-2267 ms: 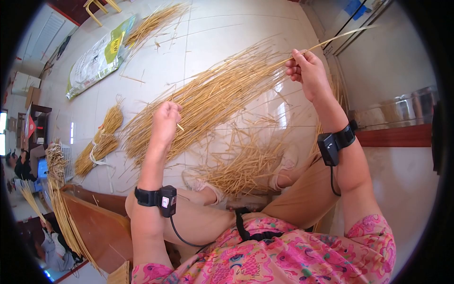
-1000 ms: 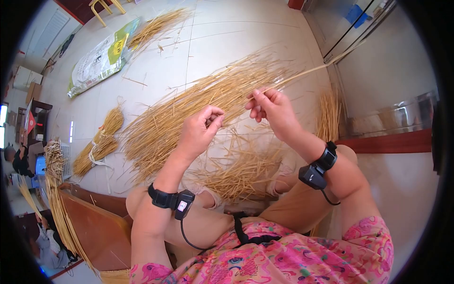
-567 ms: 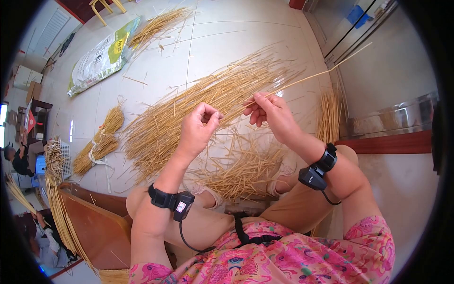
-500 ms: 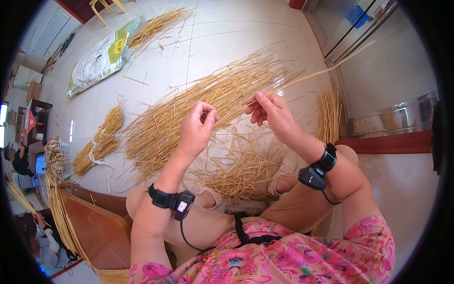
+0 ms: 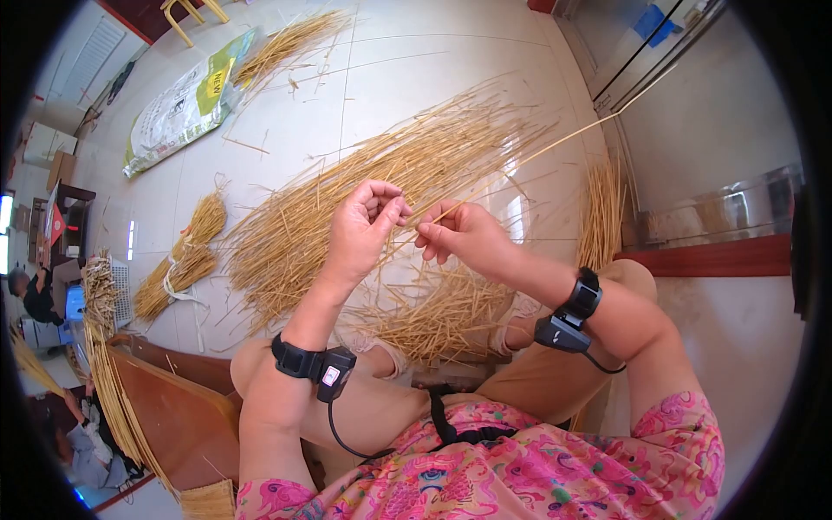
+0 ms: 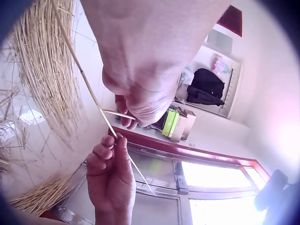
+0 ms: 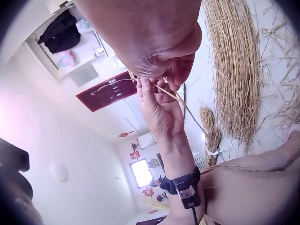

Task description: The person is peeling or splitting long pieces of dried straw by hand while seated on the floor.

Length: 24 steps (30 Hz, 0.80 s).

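Note:
In the head view a long thin straw stalk (image 5: 563,139) runs from my right hand (image 5: 468,236) up to the right, bent near its far end. My right thumb and fingers pinch it near its lower end. Close beside it on the left, my left hand (image 5: 360,234) has curled fingers with thumb against fingertips. The left wrist view shows a short side strip (image 6: 115,113) branching off the stalk (image 6: 83,77), its end between my left fingers. Below that fork, my right hand (image 6: 111,176) grips the stalk. Beneath both hands lies a broad spread of straw (image 5: 364,186).
Broken straw pieces (image 5: 442,312) lie around my feet. A tied straw bundle (image 5: 182,260) and a printed sack (image 5: 186,104) are at the left. More straw (image 5: 602,212) stands by the metal-framed door (image 5: 702,147). A brown wooden board (image 5: 178,416) is beside my left leg.
My hands were wide apart, with the right far out along the stalk. They have come together, and lately the right hand has moved left and down towards the left one.

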{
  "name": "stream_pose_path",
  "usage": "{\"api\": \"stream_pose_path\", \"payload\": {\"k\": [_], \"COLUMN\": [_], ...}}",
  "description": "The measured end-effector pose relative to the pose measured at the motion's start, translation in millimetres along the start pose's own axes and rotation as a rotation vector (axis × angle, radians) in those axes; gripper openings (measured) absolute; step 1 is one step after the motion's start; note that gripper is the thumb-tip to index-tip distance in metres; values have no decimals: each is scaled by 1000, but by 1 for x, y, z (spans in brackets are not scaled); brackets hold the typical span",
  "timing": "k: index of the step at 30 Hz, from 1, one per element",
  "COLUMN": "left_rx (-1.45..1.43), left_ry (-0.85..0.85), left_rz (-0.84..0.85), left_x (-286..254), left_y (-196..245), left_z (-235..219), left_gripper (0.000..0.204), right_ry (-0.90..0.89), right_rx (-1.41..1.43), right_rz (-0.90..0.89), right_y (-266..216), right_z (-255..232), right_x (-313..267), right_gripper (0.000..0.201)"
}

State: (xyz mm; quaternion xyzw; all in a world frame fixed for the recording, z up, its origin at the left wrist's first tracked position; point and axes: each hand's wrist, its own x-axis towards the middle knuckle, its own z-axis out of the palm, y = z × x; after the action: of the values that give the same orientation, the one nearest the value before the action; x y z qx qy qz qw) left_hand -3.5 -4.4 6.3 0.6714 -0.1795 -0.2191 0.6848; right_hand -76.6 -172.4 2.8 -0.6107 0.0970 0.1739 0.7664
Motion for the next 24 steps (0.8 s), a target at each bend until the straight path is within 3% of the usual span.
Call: {"api": "stream_pose_path", "payload": {"k": [2, 5, 11, 14, 20, 24], "left_rx": [17, 319, 173, 88, 155, 238], "left_ry": [-53, -209, -50, -50, 168, 297], "left_rz": [-53, -221, -216, -248, -60, -36], "left_x": [-1, -5, -5, -3, 3, 8], "left_y": [-4, -3, -15, -16, -14, -14], "left_z": [-3, -7, -5, -7, -4, -9], "left_gripper": [19, 21, 17, 16, 14, 13], "right_ry": [45, 158, 265, 290, 337, 326], "right_rx": [21, 17, 28, 50, 20, 46], "right_rz": [-24, -113, -171, -176, -186, -199], "right_y": [2, -1, -5, -5, -7, -7], "right_z": [-1, -7, -13, -10, -7, -6], "right_x": [0, 3, 7, 6, 5, 4], "right_gripper": [12, 12, 11, 11, 12, 12]}}
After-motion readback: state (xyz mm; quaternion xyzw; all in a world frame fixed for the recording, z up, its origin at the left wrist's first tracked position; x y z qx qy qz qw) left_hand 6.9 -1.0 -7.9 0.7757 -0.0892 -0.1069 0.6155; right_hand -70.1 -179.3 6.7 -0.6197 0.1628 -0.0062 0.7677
